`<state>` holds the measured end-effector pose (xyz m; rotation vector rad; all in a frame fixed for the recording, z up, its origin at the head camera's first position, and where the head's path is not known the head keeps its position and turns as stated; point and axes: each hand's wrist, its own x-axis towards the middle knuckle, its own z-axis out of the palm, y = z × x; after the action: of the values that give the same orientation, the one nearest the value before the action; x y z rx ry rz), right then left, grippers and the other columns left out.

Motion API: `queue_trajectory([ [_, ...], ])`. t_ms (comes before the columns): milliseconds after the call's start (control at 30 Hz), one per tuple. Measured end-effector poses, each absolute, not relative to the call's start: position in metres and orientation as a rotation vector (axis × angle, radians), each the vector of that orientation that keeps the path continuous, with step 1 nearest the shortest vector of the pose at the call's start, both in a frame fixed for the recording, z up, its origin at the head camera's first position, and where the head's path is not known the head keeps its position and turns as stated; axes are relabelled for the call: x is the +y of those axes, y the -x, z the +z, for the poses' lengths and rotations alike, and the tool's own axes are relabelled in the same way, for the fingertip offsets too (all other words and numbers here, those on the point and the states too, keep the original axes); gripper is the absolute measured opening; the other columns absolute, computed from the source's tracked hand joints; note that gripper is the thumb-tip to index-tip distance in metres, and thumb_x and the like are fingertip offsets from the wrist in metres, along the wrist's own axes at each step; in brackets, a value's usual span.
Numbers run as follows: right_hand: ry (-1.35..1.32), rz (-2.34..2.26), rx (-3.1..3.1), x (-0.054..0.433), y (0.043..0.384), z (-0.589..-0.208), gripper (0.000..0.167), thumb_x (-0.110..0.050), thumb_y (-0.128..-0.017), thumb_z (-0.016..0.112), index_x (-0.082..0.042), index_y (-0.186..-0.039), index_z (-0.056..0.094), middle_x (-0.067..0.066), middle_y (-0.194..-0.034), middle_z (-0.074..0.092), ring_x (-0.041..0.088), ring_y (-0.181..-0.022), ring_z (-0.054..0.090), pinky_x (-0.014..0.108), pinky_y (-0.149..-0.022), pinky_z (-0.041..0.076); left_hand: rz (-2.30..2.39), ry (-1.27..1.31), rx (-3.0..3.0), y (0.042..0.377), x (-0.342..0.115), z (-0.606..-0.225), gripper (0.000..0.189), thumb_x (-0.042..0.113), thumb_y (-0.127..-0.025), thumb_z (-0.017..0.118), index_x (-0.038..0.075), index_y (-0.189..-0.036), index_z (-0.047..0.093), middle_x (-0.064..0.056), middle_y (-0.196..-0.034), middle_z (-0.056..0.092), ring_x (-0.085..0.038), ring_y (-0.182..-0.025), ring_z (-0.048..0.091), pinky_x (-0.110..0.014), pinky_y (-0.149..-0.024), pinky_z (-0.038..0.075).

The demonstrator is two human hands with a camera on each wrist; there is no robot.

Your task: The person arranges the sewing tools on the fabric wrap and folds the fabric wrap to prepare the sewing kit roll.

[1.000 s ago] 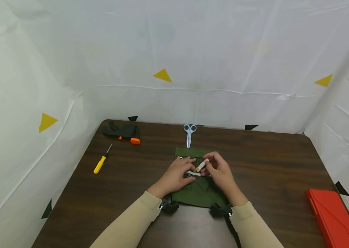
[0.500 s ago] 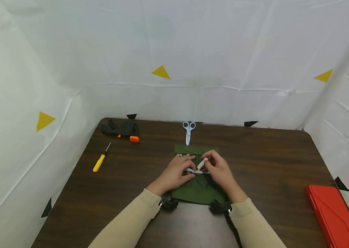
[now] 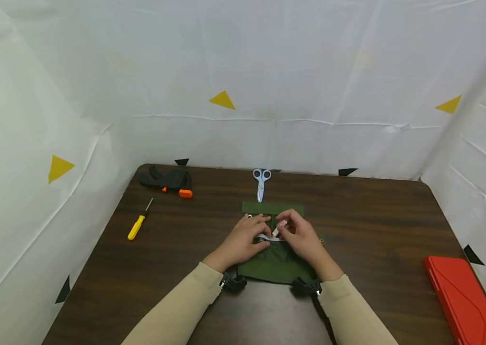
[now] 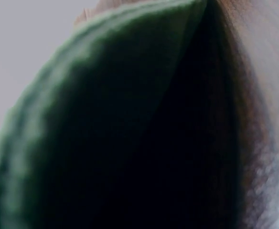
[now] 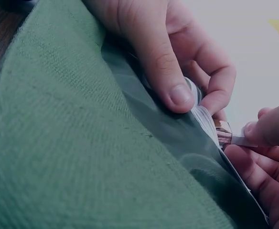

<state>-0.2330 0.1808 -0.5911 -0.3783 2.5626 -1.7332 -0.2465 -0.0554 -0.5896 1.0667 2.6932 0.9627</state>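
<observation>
A green fabric pouch (image 3: 275, 270) lies flat on the table, with a white elastic edge (image 3: 275, 238) across its middle. My left hand (image 3: 243, 242) rests over its left part; in the right wrist view its thumb and fingers pinch the white elastic edge (image 5: 205, 121) of a dark inner pocket. Between right thumb and fingers is a small white stick-like piece (image 3: 278, 229). Its brownish end (image 5: 222, 129) touches or sits just behind that edge; which, I cannot tell. My right hand (image 3: 305, 239) is over the pouch's right side. Blurred green fabric (image 4: 29, 119) fills much of the left wrist view.
Scissors (image 3: 261, 184) lie beyond the pouch. A yellow-handled screwdriver (image 3: 137, 226) and a black-and-orange clamp-like tool (image 3: 173, 181) lie at the left. A red case (image 3: 467, 297) lies at the right edge. White sheeting (image 3: 312, 62) walls the table.
The right hand has shifted slightly left and turned the white piece; its yellowish end, visible in the earlier head views, is now hidden at the white edge. The left hand stays in place.
</observation>
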Motion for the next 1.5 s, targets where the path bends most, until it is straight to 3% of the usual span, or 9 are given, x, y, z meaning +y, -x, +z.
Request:
queue_trajectory([
  [400, 0.425, -1.668, 2.571, 0.180, 0.234, -0.592, 0.016, -0.003, -0.110, 0.062, -0.010, -0.124, 0.066, 0.012, -0.101, 0.071, 0.023, -0.089, 0.072, 0.029, -0.079, 0.062, 0.938, -1.075, 2.715, 0.247, -0.056, -0.594, 0.013, 0.031, -0.105, 0.075, 0.027, -0.113, 0.066, -0.002, -0.168, 0.052, -0.028, -0.165, 0.036, -0.058, -0.139, 0.015],
  [767, 0.480, -1.595, 2.692, 0.176, 0.232, -0.590, 0.014, -0.009, -0.110, 0.066, -0.010, -0.123, 0.070, 0.008, -0.102, 0.071, 0.018, -0.083, 0.070, 0.029, -0.071, 0.059, 1.026, -1.016, 2.696, 0.246, -0.053, -0.594, 0.006, 0.031, -0.111, 0.066, 0.027, -0.108, 0.065, -0.003, -0.166, 0.054, -0.027, -0.164, 0.038, -0.057, -0.140, 0.014],
  [1067, 0.429, -1.554, 2.666, 0.178, 0.231, -0.586, 0.020, -0.016, -0.109, 0.068, -0.013, -0.130, 0.067, 0.006, -0.101, 0.074, 0.016, -0.085, 0.072, 0.030, -0.074, 0.059, 0.987, -0.988, 2.799, 0.244, -0.047, -0.597, 0.010, 0.026, -0.109, 0.069, 0.029, -0.100, 0.065, 0.002, -0.161, 0.058, -0.023, -0.161, 0.042, -0.057, -0.139, 0.017],
  [1333, 0.508, -1.483, 2.718, 0.175, 0.231, -0.585, 0.015, -0.012, -0.110, 0.066, -0.015, -0.125, 0.069, 0.003, -0.097, 0.071, 0.016, -0.075, 0.061, 0.030, -0.067, 0.052, 1.040, -1.033, 2.791, 0.247, -0.048, -0.600, 0.005, 0.028, -0.109, 0.070, 0.026, -0.105, 0.068, -0.001, -0.158, 0.060, -0.027, -0.160, 0.045, -0.062, -0.137, 0.020],
  [1500, 0.514, -1.485, 2.657, 0.176, 0.231, -0.585, 0.021, -0.010, -0.108, 0.069, -0.015, -0.129, 0.068, 0.001, -0.101, 0.071, 0.016, -0.084, 0.065, 0.030, -0.073, 0.056, 1.037, -1.021, 2.793, 0.246, -0.048, -0.600, 0.006, 0.028, -0.110, 0.069, 0.027, -0.104, 0.066, -0.001, -0.159, 0.060, -0.028, -0.160, 0.044, -0.062, -0.137, 0.021],
])
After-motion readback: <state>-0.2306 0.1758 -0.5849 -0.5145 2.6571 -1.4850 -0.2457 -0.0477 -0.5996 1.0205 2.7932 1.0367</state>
